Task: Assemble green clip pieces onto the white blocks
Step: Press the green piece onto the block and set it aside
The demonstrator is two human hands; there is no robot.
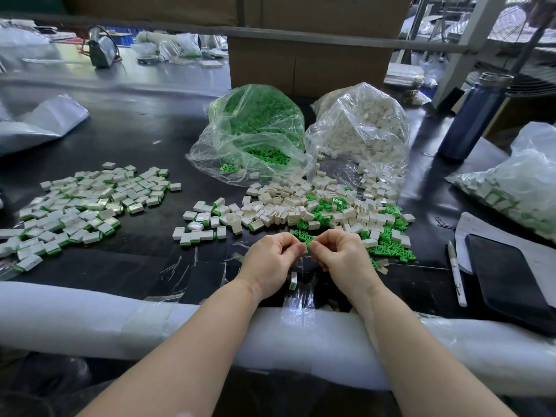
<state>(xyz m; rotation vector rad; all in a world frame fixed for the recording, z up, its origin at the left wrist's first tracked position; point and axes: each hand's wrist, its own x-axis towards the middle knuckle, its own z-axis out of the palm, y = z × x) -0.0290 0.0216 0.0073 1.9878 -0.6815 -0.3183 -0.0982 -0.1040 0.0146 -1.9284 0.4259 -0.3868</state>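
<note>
Left hand [268, 257]: fingers curled, pinching a small white plastic block [304, 250], mostly hidden between both hands.
Right hand [340, 254]: fingers curled, pinching a small green plastic clip piece [309, 243] against that block, above the black counter [144, 127] near its front edge.
Loose stock: mixed heap of white blocks and green clips [319, 210] just beyond the hands.
Finished pile of white blocks with green ends [81, 203]: far left, partly cut off.
Clear bag of green clips [255, 127]: contents blurred by plastic.
Writing: none legible.
</note>
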